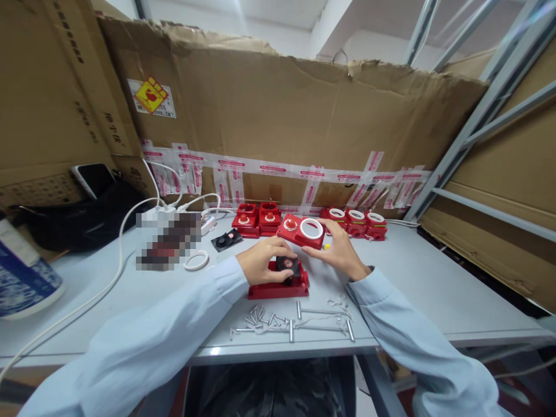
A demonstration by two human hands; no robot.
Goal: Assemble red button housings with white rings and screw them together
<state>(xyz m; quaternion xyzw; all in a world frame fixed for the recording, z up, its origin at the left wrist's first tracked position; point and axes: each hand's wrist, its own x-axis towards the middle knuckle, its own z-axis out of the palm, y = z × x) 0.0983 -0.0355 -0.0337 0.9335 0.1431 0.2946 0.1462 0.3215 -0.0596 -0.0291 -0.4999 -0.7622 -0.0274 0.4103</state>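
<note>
My left hand [266,259] is closed around a black round part [288,265] with a small reddish mark at its centre. It sits at an open red housing [278,291] lying on the table; whether the part rests inside cannot be made out. My right hand [341,250] grips the right edge of a red cover [295,236], its thumb below and fingers behind. The cover is tilted up and carries a white ring [311,229] and a small red-and-white dome. A bit of yellow shows beside my right thumb.
Loose screws [256,315] and metal T-shaped rods [321,313] with string lie near the front edge. Several red units [356,223] stand along the cardboard wall [282,110]. On the left are a black plate [226,239], a white ring [196,260], cables and a blue-and-white container [26,278].
</note>
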